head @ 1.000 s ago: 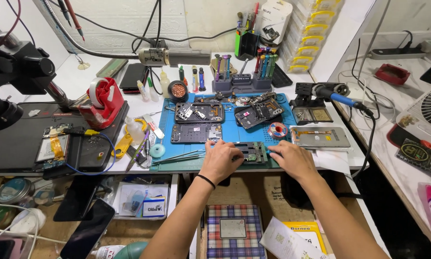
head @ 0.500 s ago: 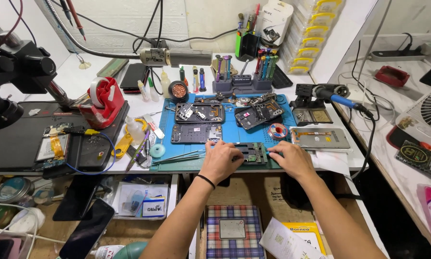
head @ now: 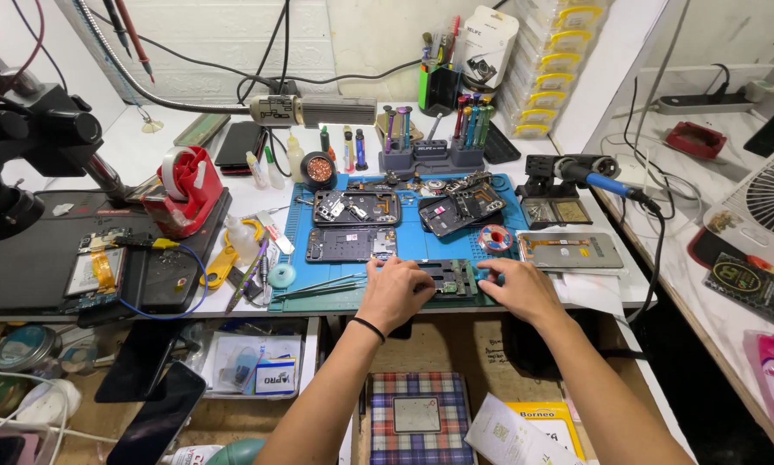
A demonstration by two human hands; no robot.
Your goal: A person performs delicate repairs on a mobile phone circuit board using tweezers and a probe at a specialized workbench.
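Note:
Both my hands rest at the front edge of a blue work mat (head: 408, 244) on a repair bench. My left hand (head: 395, 291) and my right hand (head: 519, 288) press on either side of a small dark circuit-board holder (head: 450, 277) between them, fingertips touching it. Just behind lie opened phone bodies: one at the left (head: 351, 244), one above it (head: 356, 207), one tilted at the right (head: 461, 207). Metal tweezers (head: 318, 286) lie left of my left hand. A black band circles my left wrist.
A red tape dispenser (head: 185, 189) and a microscope arm (head: 25, 155) stand at the left, over a black mat holding a phone board (head: 94, 271). A soldering iron stand (head: 568, 176), a phone back (head: 572, 251), tool rack (head: 430, 138) and a fan (head: 770, 207) sit behind and right.

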